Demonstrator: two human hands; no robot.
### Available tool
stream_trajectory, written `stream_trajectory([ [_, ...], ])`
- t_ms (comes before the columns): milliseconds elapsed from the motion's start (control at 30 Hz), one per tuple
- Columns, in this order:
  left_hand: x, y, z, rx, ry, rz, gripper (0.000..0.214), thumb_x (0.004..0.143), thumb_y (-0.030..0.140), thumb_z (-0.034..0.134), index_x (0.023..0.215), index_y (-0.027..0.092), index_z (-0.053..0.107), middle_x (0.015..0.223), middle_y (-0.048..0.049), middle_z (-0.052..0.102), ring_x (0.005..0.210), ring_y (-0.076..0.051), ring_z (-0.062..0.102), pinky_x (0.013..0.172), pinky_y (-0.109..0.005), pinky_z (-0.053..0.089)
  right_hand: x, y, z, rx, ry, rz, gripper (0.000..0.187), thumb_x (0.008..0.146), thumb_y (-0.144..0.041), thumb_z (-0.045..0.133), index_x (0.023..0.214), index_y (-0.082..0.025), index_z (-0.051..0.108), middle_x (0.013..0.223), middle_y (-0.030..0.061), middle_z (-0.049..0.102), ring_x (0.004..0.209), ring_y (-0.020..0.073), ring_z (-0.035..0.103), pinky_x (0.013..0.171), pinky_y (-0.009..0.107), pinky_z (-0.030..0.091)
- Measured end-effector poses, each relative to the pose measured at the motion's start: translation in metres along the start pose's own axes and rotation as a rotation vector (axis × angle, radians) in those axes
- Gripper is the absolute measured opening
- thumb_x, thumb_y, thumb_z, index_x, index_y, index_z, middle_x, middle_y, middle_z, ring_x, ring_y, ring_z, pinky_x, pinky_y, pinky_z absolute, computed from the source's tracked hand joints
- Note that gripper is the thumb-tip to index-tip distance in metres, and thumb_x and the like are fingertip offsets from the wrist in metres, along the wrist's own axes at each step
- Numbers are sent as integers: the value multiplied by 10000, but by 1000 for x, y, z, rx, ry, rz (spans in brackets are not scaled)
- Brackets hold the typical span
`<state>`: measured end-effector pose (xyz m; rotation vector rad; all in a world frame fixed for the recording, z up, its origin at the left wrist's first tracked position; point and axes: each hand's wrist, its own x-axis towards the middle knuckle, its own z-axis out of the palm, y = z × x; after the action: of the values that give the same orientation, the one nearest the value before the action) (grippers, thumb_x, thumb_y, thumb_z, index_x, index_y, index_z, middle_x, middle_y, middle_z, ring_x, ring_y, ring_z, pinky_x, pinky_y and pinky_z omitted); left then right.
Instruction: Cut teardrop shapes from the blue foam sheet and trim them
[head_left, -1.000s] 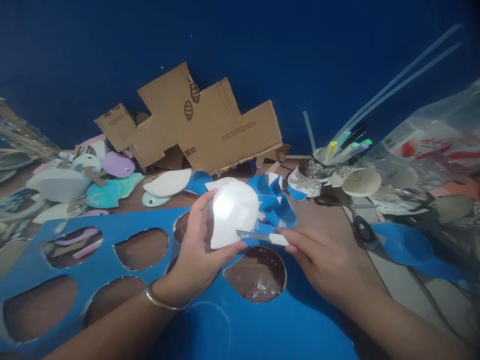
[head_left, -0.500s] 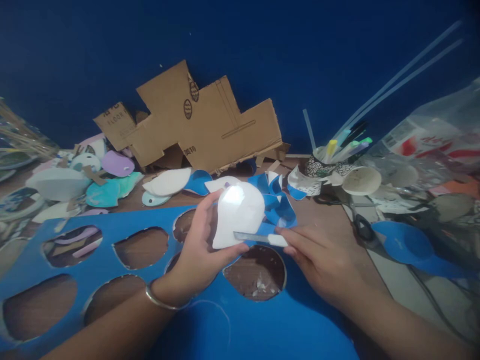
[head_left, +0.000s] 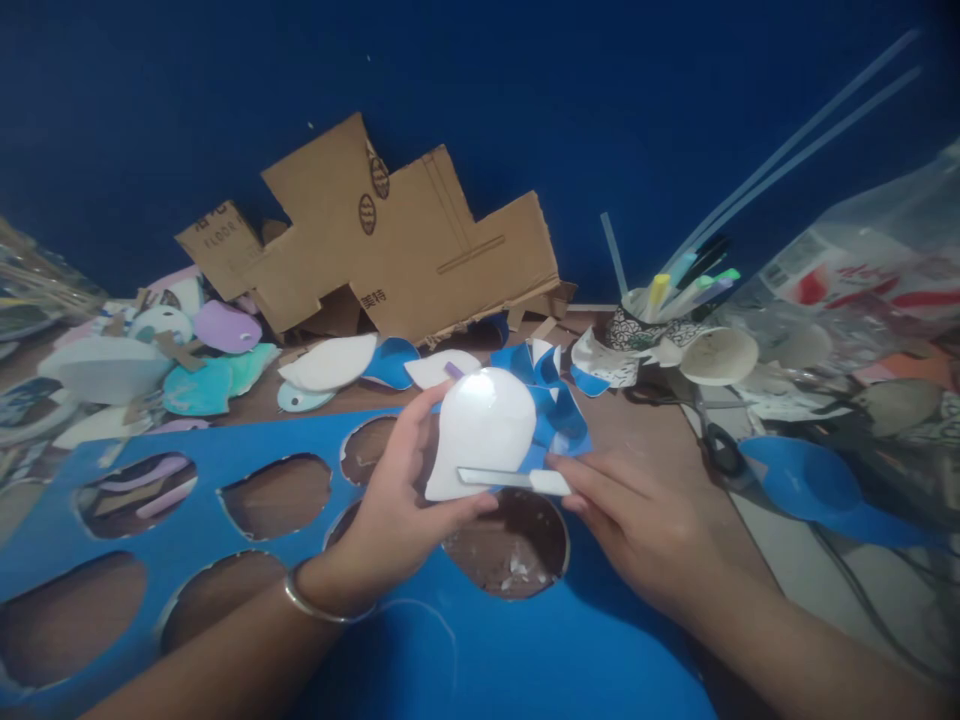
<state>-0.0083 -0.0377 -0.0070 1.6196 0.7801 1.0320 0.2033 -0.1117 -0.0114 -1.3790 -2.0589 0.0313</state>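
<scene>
A smooth white cut-out piece, rounded with one pointed corner, is gripped at its left and lower edges by my left hand. My right hand pinches the white handle of a craft knife. Its thin blade points left and lies across the lower part of the white piece; whether it touches the surface I cannot tell. Both hands are above a large blue sheet with several rounded holes cut through it. White shavings show in the hole beneath the knife.
Cut brown cardboard leans against the dark blue wall. Blue offcuts and painted fish shapes lie behind the sheet. At right are a patterned pen cup, scissors, a blue scrap and a plastic bag.
The white piece has tilted slightly and shifted a little right. The knife blade now lies slightly further left and lower across it. Both hands keep their holds.
</scene>
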Motion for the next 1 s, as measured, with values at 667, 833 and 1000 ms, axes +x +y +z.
stream_trajectory([
  [667, 0, -2, -3, 96, -51, 52, 819, 680, 216, 751, 1362, 342, 314, 1407, -48, 426, 1295, -296, 393, 1023, -445, 420, 1, -1, 0, -15, 31, -53, 216, 899, -189, 495, 1048, -103, 626, 913, 100, 671, 803, 190, 598, 684, 312, 493],
  [833, -1, -3, -3, 75, -44, 32, 826, 673, 199, 756, 1359, 351, 322, 1409, -33, 423, 1298, -269, 391, 1039, -402, 409, 2, -2, 0, -20, 41, -72, 216, 898, -184, 494, 1037, -89, 630, 896, 104, 671, 790, 190, 598, 672, 311, 490],
  [1000, -1, -3, -3, 72, -44, 29, 825, 674, 205, 756, 1359, 352, 319, 1415, -36, 419, 1300, -275, 390, 1037, -411, 411, 2, -3, -1, -36, 50, -69, 214, 891, -174, 502, 1035, -88, 634, 897, 106, 674, 791, 196, 601, 670, 316, 490],
])
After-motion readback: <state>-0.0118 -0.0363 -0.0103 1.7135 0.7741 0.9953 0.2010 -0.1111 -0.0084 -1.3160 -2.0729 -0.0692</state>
